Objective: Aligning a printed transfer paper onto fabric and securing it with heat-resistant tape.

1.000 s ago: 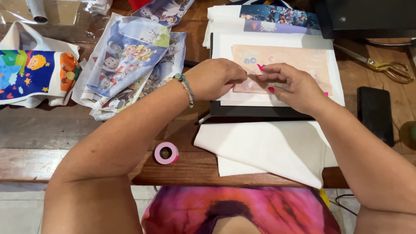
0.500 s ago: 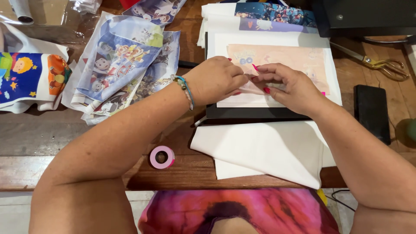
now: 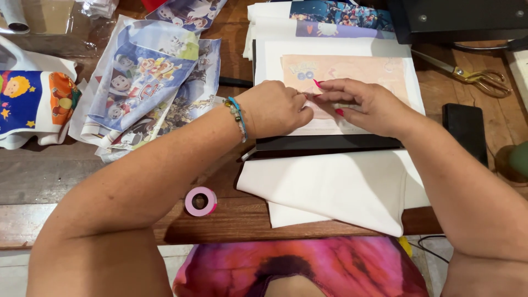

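My left hand and my right hand meet fingertip to fingertip on a pale peach printed sheet. The sheet lies on white fabric spread over a black flat platen. Both hands pinch at the sheet's lower left part, and what sits between the fingertips is hidden. My left wrist wears a beaded bracelet.
A pink tape roll sits near the wooden table's front edge. Cartoon printed sheets are piled at the left. Gold-handled scissors and a black phone lie at the right. A black machine stands at the back right.
My hands stay together on the peach sheet, with only small finger shifts. The view has shifted slightly.
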